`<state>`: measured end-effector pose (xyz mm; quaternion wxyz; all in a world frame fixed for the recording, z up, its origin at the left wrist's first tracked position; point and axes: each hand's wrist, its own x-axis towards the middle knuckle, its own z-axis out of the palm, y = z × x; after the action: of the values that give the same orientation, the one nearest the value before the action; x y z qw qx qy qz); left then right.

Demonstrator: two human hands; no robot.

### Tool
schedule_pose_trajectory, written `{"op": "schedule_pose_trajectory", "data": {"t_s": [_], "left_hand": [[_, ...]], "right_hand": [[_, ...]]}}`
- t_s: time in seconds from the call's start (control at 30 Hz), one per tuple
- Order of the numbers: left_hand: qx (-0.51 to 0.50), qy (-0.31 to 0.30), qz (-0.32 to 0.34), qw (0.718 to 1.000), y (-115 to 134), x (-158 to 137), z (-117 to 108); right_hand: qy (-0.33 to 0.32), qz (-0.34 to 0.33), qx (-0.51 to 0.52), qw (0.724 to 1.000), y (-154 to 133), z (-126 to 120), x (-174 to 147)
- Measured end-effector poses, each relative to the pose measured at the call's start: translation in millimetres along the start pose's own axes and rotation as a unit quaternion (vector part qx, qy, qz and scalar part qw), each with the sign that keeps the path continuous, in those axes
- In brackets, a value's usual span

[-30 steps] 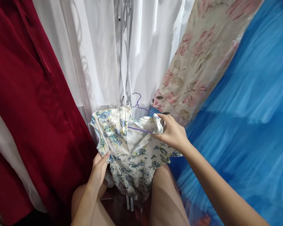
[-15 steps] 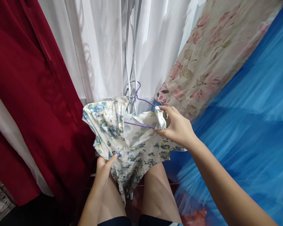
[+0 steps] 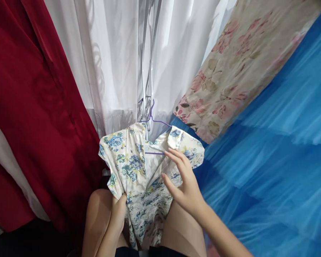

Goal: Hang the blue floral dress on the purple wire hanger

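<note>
A white dress (image 3: 133,160) with blue flowers and green leaves is spread over a purple wire hanger (image 3: 160,122) and hangs down over my lap. One bar of the hanger crosses the open V neckline. My left hand (image 3: 118,211) is closed on the dress's side, below the armhole, its fingers partly hidden. At the neckline, my right hand (image 3: 183,178) has its fingers spread, close to the folded shoulder cloth. That shoulder lies turned over near the hanger's right arm. The lower part of the dress bunches between my thighs, with its end out of sight.
White cloth (image 3: 117,64) hangs straight ahead, with pale straps (image 3: 147,71) running down to the hanger. On the left hangs a dark red cloth (image 3: 42,107). A beige cloth (image 3: 222,78) with pink flowers and a layered blue tulle skirt (image 3: 270,153) hang on the right.
My right hand has let go of the shoulder cloth and spread open, lower down. Dress and hanger sit lower and flatter, the right shoulder now draped outward. My left hand has moved down, still gripping.
</note>
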<state>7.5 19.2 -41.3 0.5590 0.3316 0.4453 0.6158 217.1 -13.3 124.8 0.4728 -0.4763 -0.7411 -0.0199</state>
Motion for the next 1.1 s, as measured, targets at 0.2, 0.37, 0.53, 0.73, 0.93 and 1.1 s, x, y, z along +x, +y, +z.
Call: {"op": "schedule_pose_trajectory", "data": {"t_s": [0.2,0.37,0.53,0.73,0.93,1.1], "left_hand": [[-0.037,0.060,0.038,0.997,-11.9,-20.3,16.2],[-0.024,0.037,0.044,0.998,-22.7,-21.1,18.6],[-0.060,0.066,0.009,0.996,-19.6,-13.8,16.5],[-0.062,0.066,-0.022,0.996,-10.3,-18.8,19.0],[-0.035,0.054,-0.020,0.998,-9.6,-24.0,20.7],[0.041,0.107,0.021,0.993,3.6,-1.3,-6.0]], "right_hand": [[0.004,0.300,0.251,0.921,-2.1,68.1,-81.9],[-0.056,0.364,0.367,0.854,0.3,95.8,-88.0],[-0.087,0.380,0.350,0.852,6.7,106.4,-85.5],[-0.085,0.379,0.440,0.810,10.0,108.8,-88.3],[-0.120,0.359,0.426,0.822,9.1,99.4,-85.2],[-0.108,0.377,0.395,0.831,24.5,87.7,-92.6]]}}
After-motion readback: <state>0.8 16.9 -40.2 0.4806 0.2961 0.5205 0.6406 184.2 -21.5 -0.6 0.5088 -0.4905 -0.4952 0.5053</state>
